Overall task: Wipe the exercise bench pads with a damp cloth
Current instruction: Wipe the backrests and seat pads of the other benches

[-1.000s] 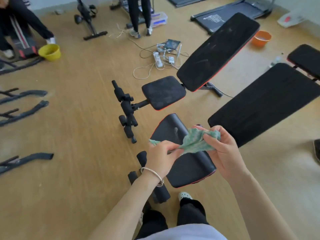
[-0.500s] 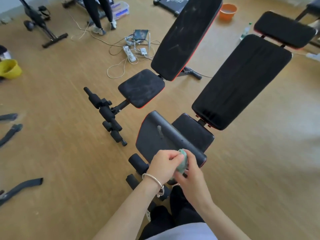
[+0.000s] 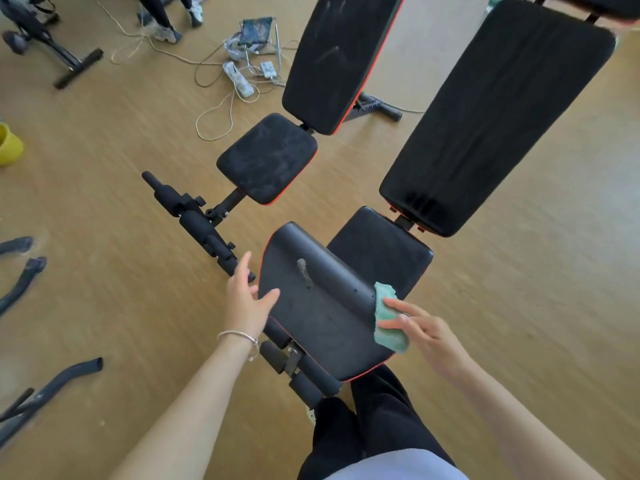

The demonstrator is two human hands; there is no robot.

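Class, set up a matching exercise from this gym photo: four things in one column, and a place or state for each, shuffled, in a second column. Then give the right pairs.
1. cloth
2. left hand
3. bucket
4. dusty seat pad

A. yellow, at the left edge of the floor
B. green, under the right hand on the near pad
C. open, at the near pad's left edge
D. smudged grey, on the farther bench

Pairs: 1-B, 2-C, 3-A, 4-D

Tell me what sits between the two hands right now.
Head view: the near black bench pad, with a grey smear on it, spans the gap between the left hand and the right hand, which presses the green cloth.
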